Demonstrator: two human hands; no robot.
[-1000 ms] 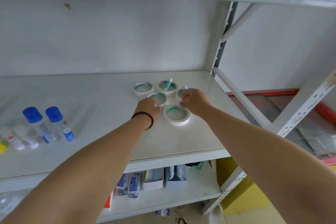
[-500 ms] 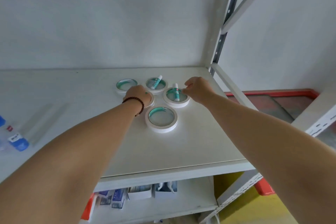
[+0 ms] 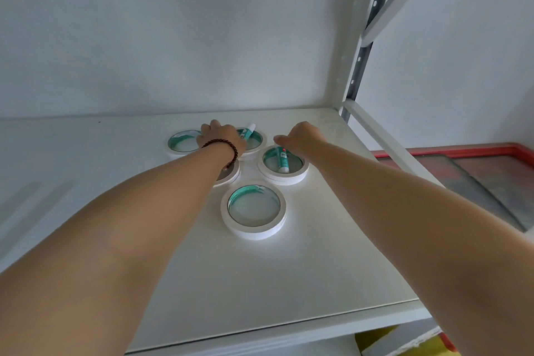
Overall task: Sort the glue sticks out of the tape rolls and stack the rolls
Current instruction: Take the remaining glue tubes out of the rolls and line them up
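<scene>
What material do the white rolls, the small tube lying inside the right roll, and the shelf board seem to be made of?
The nearest roll looks like matte white paper tape wound on a glossy teal core, probably plastic. The tube seems to be smooth plastic, teal with a printed label and white cap. The shelf board appears to be white painted metal or laminate; its faint sheen does not settle which.

head view | looks forward and down from above; close over shelf [image 3: 289, 283] | single view

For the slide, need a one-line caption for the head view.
Both hands reach over five tape rolls on a white shelf; glue sticks lie inside two rolls.
</scene>
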